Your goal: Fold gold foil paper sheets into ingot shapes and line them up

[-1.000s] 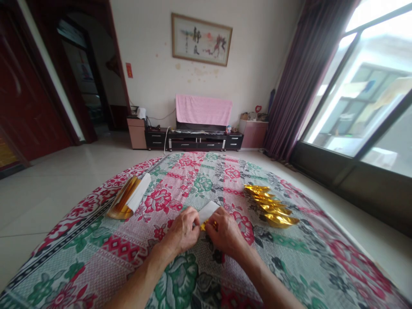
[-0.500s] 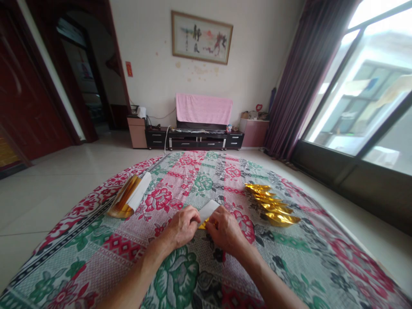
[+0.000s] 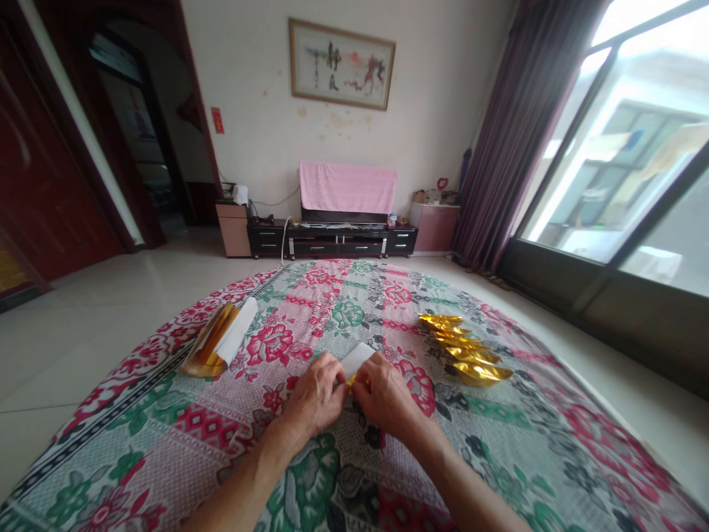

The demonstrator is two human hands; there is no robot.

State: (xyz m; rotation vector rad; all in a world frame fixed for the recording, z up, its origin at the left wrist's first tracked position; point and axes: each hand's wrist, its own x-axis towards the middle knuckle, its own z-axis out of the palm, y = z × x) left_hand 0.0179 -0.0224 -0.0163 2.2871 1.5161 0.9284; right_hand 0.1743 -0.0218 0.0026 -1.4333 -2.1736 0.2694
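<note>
Both my hands meet at the middle of a round table under a flowered cloth (image 3: pixel 166 443). My left hand (image 3: pixel 315 399) and my right hand (image 3: pixel 388 399) pinch one small sheet of paper (image 3: pixel 357 358), white on its upper face and gold where it shows between my fingers. The sheet lies low on the cloth, its far corner sticking out past my fingertips. The fingers of both hands are curled closed on it.
A stack of gold-and-white sheets (image 3: pixel 218 343) lies to the left. A row of several folded gold paper boats (image 3: pixel 465 351) lies to the right. Beyond the table are a tiled floor, a low black cabinet (image 3: pixel 337 240) with a pink cloth, and big windows at right.
My hands have drawn a little closer together over the sheet, so less of its gold underside shows. The view has shifted slightly; the stack and the boats stay put.
</note>
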